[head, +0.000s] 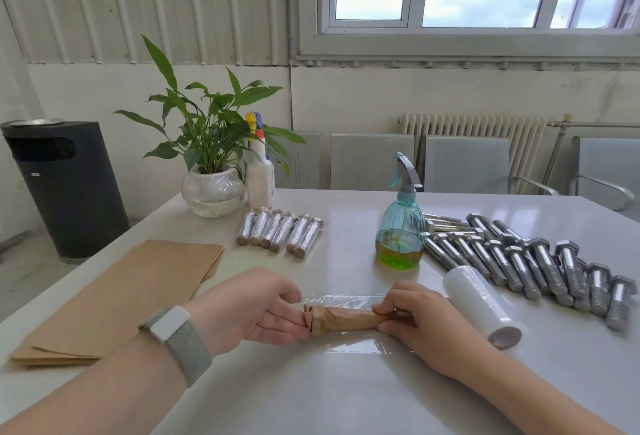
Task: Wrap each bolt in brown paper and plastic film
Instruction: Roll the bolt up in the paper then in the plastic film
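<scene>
My left hand [258, 308] and right hand [414, 313] each pinch one end of one paper-wrapped bolt [346, 319] lying on a film sheet [349, 299]; six wrapped bolts [280, 235] lie beyond my left.

Left grip [266, 310] and right grip [412, 313], fingers curled, pinching.

left hand [252, 308] and right hand [412, 313] are pinching opposite ends of the paper-wrapped bolt [346, 319], lying on plastic film [349, 300].
</scene>
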